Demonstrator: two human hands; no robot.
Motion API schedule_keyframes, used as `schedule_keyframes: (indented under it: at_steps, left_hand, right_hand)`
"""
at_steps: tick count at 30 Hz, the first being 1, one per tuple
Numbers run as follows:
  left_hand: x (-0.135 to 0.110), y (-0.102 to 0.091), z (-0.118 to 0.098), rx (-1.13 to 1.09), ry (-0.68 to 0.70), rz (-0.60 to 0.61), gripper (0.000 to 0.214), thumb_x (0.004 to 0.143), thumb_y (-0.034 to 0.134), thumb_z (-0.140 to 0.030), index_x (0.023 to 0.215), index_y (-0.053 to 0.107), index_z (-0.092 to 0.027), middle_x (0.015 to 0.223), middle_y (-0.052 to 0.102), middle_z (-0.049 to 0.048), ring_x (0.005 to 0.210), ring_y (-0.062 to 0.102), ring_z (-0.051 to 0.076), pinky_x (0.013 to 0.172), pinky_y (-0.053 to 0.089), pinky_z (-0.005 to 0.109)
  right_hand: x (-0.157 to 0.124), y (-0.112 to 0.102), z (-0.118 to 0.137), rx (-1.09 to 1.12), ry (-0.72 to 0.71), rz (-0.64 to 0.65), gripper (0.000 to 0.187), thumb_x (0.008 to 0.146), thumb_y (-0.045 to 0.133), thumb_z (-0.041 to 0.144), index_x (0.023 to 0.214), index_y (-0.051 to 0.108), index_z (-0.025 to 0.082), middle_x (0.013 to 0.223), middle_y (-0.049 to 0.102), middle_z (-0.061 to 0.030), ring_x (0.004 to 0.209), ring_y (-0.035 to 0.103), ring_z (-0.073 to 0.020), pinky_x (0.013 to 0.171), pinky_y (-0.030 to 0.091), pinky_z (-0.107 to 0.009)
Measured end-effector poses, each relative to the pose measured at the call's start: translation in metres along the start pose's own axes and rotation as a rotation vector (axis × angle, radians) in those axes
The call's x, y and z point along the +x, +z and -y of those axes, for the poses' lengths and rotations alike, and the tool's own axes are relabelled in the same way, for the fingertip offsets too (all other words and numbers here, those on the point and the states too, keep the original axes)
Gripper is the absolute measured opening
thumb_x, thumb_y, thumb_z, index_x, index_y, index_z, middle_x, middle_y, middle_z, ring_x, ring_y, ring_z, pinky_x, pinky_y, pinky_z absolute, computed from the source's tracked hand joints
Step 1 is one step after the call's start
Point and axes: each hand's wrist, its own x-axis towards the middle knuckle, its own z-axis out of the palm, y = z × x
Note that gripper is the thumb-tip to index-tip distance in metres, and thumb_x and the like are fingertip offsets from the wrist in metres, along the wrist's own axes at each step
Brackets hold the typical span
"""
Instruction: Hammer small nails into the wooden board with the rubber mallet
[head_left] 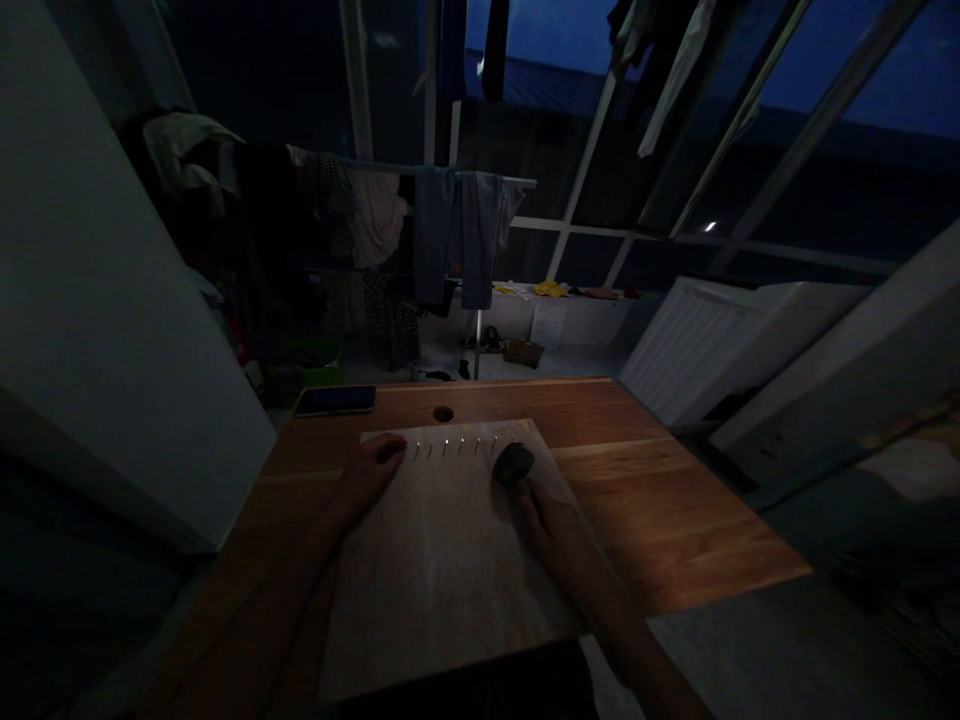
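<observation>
Right hand (pixel 551 520) first: fingers closed round a dark lump (pixel 513 464), rounded, probably a stone, though the light is too dim to be sure. The grip comes from the near side, with the forearm trailing back toward the body and the lump sticking out past the fingertips on the far side. The lump sits low against a pale wooden board (pixel 442 570), close to the board's far right corner. Key relation: a row of nails (pixel 461 445) stands upright along the far edge of the board. The row runs left to right, and the lump is at its right end, just beside the last nail. So the nails lie to the left of the gripped lump and across the line of the forearm, not ahead of it. Left hand (pixel 371 470) lies palm down on the far left corner of the board, at the other end of the row, touching wood and holding nothing. The right hand is the one on the lump; the left hand is well apart from it, with the whole row between them. The board's long axis runs away from the body, and its near edge overhangs the reddish wooden table (pixel 660 500). On the table beyond the board are a round hole (pixel 443 413) and a phone (pixel 335 400) lying flat at the far left corner. Farther back are a drying rack (pixel 442 230) hung with clothes and a white ribbed panel (pixel 690 350) to the right.
</observation>
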Motion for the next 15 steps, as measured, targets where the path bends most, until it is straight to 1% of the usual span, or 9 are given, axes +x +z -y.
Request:
schedule_keyframes:
  at_steps: [3,6,9,12,14,15]
  left_hand:
    - [0.000,0.000,-0.001,-0.001,-0.021,-0.002,0.028,0.080,0.063,-0.041,0.095,0.076,-0.021,0.099,0.081,0.0060,0.094,0.075,0.025,0.091,0.059,0.036]
    - [0.000,0.000,-0.002,0.007,-0.062,0.003,0.033,0.081,0.063,-0.043,0.103,0.074,-0.022,0.093,0.081,0.0048,0.089,0.075,0.025,0.085,0.060,0.036]
    - [0.000,0.000,-0.003,0.003,-0.079,0.002,0.035,0.080,0.065,-0.043,0.106,0.073,-0.021,0.091,0.080,0.0047,0.088,0.075,0.025,0.083,0.060,0.036]
    - [0.000,0.000,-0.003,-0.012,-0.086,-0.009,0.035,0.079,0.066,-0.041,0.107,0.072,-0.021,0.091,0.080,0.0047,0.089,0.076,0.025,0.084,0.061,0.037]
    - [0.001,0.000,-0.002,-0.020,-0.093,-0.016,0.034,0.079,0.068,-0.039,0.107,0.072,-0.021,0.090,0.079,0.0044,0.087,0.076,0.025,0.084,0.061,0.037]
    - [0.001,0.000,-0.002,-0.022,-0.095,-0.022,0.034,0.078,0.068,-0.038,0.107,0.072,-0.021,0.089,0.079,0.0043,0.086,0.076,0.025,0.084,0.061,0.037]
  right_hand:
    - [0.000,-0.001,-0.001,0.019,-0.008,-0.004,0.048,0.106,0.031,0.039,0.132,0.066,0.016,0.118,0.077,-0.0169,0.109,0.073,-0.0295,0.093,0.052,-0.037]
    - [0.001,0.000,-0.003,0.035,-0.018,-0.011,0.047,0.106,0.033,0.039,0.131,0.066,0.016,0.119,0.077,-0.0169,0.107,0.073,-0.0294,0.092,0.052,-0.037]
    - [0.003,0.002,-0.002,0.051,-0.045,-0.013,0.045,0.105,0.036,0.038,0.131,0.066,0.016,0.114,0.079,-0.0160,0.104,0.074,-0.0293,0.089,0.053,-0.037]
    - [0.012,0.006,0.013,0.059,-0.092,-0.004,0.043,0.106,0.036,0.036,0.128,0.067,0.016,0.105,0.080,-0.0149,0.095,0.075,-0.0282,0.082,0.053,-0.035]
    - [0.021,0.010,0.031,0.044,-0.125,0.021,0.039,0.106,0.038,0.034,0.126,0.066,0.016,0.100,0.080,-0.0135,0.088,0.076,-0.0266,0.076,0.052,-0.032]
    - [0.026,0.012,0.041,0.033,-0.141,0.033,0.038,0.106,0.039,0.033,0.128,0.065,0.016,0.100,0.080,-0.0131,0.088,0.076,-0.0260,0.075,0.051,-0.031]
